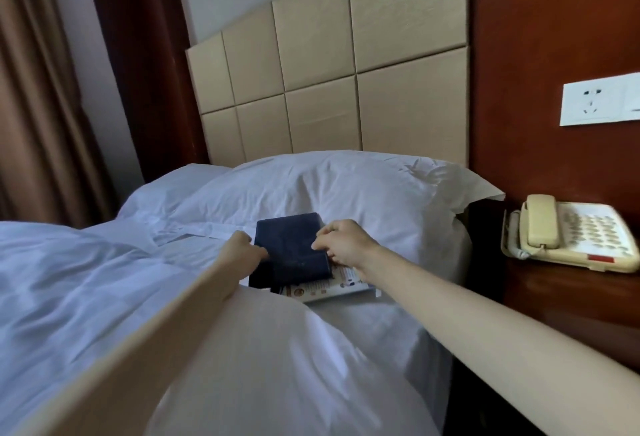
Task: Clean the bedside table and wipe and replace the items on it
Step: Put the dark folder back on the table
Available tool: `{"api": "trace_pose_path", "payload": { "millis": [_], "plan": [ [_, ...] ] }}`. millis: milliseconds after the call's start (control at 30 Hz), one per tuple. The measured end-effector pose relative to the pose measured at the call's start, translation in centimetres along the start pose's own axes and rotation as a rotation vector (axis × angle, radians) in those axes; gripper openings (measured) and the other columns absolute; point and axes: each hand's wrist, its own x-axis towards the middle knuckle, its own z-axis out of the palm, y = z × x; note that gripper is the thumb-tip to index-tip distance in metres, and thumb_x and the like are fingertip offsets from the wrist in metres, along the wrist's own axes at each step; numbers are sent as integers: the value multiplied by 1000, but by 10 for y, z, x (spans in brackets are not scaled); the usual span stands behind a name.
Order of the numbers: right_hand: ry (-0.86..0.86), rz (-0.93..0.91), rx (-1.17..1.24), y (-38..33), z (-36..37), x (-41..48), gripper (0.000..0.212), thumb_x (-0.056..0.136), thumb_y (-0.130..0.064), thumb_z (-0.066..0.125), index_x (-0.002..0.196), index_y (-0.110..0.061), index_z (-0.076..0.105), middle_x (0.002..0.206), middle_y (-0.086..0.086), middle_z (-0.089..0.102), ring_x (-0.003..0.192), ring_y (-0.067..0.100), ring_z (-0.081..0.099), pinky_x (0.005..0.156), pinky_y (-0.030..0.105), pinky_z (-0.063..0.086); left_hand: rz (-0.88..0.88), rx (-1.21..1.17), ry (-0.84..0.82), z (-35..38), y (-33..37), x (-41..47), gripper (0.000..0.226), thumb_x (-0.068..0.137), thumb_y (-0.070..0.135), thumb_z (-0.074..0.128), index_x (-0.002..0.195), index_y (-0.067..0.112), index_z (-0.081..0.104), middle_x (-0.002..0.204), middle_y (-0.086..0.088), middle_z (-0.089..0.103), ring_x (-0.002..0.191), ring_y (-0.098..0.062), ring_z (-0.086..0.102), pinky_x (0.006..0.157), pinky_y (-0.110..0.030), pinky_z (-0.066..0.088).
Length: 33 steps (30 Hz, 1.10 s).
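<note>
A dark blue box-like item (pixel 292 245) lies on the bed on top of a printed white and orange card (pixel 332 285). My left hand (pixel 244 247) grips its left edge, and my right hand (pixel 343 243) holds its right edge. Something black (pixel 261 279) lies under the blue item's near left corner. A cream telephone (pixel 568 234) sits on the dark wooden bedside table (pixel 568 293) at the right.
White pillows (pixel 346 186) lean against a beige panelled headboard (pixel 329 82). A white duvet (pixel 104 290) covers the bed. A wall socket plate (pixel 599 99) is mounted on the red-brown panel above the telephone. Brown curtains (pixel 38 89) hang at the left.
</note>
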Motion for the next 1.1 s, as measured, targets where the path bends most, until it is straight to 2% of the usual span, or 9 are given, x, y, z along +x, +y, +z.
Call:
{"api": "trace_pose_path", "payload": {
  "millis": [133, 300, 433, 567, 700, 767, 867, 1033, 1100],
  "plan": [
    [5, 30, 77, 0, 0, 0, 9, 79, -14, 65, 87, -10, 63, 105, 6, 61, 101, 20, 54, 93, 37, 47, 9, -247, -2, -4, 2, 2, 20, 81, 4, 68, 88, -13, 62, 81, -21, 62, 74, -30, 57, 69, -37, 46],
    [-16, -12, 154, -3, -5, -5, 11, 83, -8, 60, 90, -16, 61, 92, -1, 58, 94, 14, 53, 83, 28, 43, 61, -432, 44, -4, 14, -8, 17, 85, 5, 63, 102, 0, 62, 97, -23, 68, 89, -36, 66, 85, -49, 55],
    [29, -92, 184, -15, -17, -9, 29, 83, -7, 60, 112, -12, 58, 115, 7, 59, 111, 22, 54, 85, 27, 42, 150, -529, 100, -6, 33, -12, 31, 88, 7, 59, 118, 2, 55, 105, -20, 66, 92, -35, 66, 83, -52, 55],
    [92, -153, 145, -23, -46, -13, 52, 82, -7, 63, 129, -15, 43, 123, 8, 51, 110, 22, 52, 78, 23, 43, 258, -591, 113, 3, 57, -21, 31, 88, 9, 60, 119, 7, 57, 99, -14, 68, 88, -31, 69, 76, -48, 58],
    [110, -128, 167, -16, -83, -22, 73, 82, -10, 65, 143, -20, 26, 119, 4, 50, 115, 23, 53, 103, 41, 42, 368, -567, 119, 27, 85, -32, 25, 87, 13, 60, 112, 15, 63, 96, -8, 69, 86, -26, 69, 74, -46, 59],
    [107, -117, 204, -10, -102, -29, 73, 82, -10, 65, 143, -22, 26, 118, 4, 56, 110, 21, 57, 98, 39, 46, 396, -552, 129, 43, 99, -39, 27, 86, 16, 59, 112, 16, 63, 99, -7, 69, 89, -25, 68, 78, -48, 58],
    [93, -105, 240, -1, -129, -43, 65, 83, -8, 65, 138, -22, 35, 113, 5, 65, 101, 17, 63, 76, 27, 49, 429, -552, 132, 69, 119, -47, 29, 87, 18, 58, 115, 16, 62, 99, -4, 67, 89, -22, 67, 78, -44, 57],
    [173, -110, 315, 15, -179, -64, 65, 84, 4, 62, 140, -21, 37, 119, 10, 65, 109, 25, 63, 96, 43, 50, 457, -603, 41, 115, 152, -65, 29, 90, 16, 55, 119, 15, 59, 104, -4, 65, 93, -22, 65, 77, -37, 55],
    [221, -107, 340, 24, -199, -72, 68, 84, 8, 59, 141, -24, 37, 118, 10, 65, 109, 26, 63, 96, 46, 50, 493, -596, 16, 135, 165, -73, 31, 91, 16, 54, 121, 15, 57, 106, -2, 64, 93, -18, 64, 74, -30, 53]
  ]
}}
